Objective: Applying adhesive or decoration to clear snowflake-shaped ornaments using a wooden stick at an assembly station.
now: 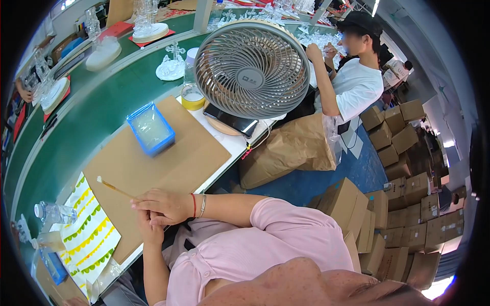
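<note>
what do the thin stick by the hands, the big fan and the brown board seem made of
Stick: likely wood or bamboo, from its tan colour; finish too small to judge.
Fan: probably matte grey plastic, from its moulded spiral grille.
Board: cardboard or fibreboard, perhaps; flat, dull brown surface.

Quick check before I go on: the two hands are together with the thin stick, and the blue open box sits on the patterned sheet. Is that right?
Not quite: the blue open box sits on the brown board, not the patterned sheet; the head view shows it. The right hand and left hand are together with the thin stick.
</note>
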Available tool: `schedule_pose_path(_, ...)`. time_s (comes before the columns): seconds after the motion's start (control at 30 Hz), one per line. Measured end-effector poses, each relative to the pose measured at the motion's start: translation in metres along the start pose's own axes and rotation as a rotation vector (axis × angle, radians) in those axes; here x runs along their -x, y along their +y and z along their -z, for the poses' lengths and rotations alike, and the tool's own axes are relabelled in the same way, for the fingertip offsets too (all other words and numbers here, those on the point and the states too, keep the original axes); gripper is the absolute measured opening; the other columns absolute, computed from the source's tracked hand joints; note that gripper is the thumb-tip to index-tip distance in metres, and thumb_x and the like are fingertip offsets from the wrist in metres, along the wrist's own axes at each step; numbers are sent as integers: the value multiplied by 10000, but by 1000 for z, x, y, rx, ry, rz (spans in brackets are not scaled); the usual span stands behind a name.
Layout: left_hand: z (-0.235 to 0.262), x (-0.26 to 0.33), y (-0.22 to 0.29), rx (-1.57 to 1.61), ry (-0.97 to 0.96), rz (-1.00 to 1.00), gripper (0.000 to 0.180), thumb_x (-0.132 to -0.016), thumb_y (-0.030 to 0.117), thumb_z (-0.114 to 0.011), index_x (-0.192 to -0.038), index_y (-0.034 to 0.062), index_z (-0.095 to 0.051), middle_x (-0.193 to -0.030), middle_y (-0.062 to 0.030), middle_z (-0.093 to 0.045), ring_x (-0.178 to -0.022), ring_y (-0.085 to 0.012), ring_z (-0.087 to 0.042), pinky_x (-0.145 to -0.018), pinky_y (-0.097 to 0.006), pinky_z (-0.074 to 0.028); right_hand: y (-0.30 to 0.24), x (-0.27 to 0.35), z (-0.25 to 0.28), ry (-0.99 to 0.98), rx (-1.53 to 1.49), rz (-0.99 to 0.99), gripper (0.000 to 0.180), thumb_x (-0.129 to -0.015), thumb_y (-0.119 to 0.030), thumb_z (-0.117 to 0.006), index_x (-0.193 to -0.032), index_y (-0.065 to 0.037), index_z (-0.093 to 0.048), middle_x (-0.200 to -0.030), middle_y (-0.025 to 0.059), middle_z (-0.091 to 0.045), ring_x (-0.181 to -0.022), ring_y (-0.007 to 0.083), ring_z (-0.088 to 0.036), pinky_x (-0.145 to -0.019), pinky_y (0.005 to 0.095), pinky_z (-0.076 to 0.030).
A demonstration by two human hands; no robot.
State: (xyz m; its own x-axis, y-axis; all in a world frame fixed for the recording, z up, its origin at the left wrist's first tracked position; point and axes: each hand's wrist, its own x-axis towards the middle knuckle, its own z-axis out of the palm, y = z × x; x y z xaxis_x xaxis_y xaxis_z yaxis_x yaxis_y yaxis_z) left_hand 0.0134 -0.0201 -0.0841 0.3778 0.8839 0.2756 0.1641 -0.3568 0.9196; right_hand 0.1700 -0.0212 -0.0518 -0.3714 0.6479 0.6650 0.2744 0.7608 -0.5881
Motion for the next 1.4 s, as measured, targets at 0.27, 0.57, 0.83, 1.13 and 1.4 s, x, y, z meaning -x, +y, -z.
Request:
schedule_pose_path(0.27, -1, 2, -5, -33, 23, 3, 351, -1005, 247, -443, -1218, -20, -523, -1124, -184, -608, -1013, -270, -605, -840, -344, -474, -2, 0, 2, -23, 18, -6, 525, -915, -371, -573, -1324, -58, -467, -1309, 127, -523, -1122, 307, -518, -960, 424, -390)
schedule_pose_path(0.57, -1, -3, 4, 14, 46, 48, 242, -956, 165, -540, -1115, -17, -551, -960, -148, -646, -841, -236, -635, -725, -328, -491, 2, -1, -5, -3, 36, 14, 546, -907, -374, -585, -1339, -65, -456, -1301, 138, -520, -1097, 312, -519, -949, 419, -396)
schedule_pose_path(0.83, -1, -3, 9, 5, 30, 77, 244, -947, 157, -551, -1117, -19, -552, -933, -139, -642, -820, -226, -631, -713, -325, -492, 3, 0, -5, 7, 41, 18, 540, -908, -365, -585, -1342, -70, -455, -1287, 149, -521, -1080, 321, -521, -942, 417, -400)
schedule_pose_path(1.13, -2, -3, 8, -34, 48, 22, 227, -942, 156, -551, -1084, -18, -575, -882, -146, -654, -782, -249, -639, -685, -341, -493, 0, -1, -3, -5, 15, -2, 557, -914, -366, -578, -1357, -58, -438, -1236, 159, -533, -1054, 333, -523, -937, 422, -404)
schedule_pose_path(1.4, -1, -8, 12, -69, 45, -58, 202, -939, 134, -517, -1030, -29, -594, -844, -178, -658, -762, -295, -647, -663, -355, -485, 2, -2, -2, 15, 22, 21, 538, -913, -336, -584, -1355, -66, -437, -1337, 169, -486, -1113, 343, -514, -964, 426, -396)
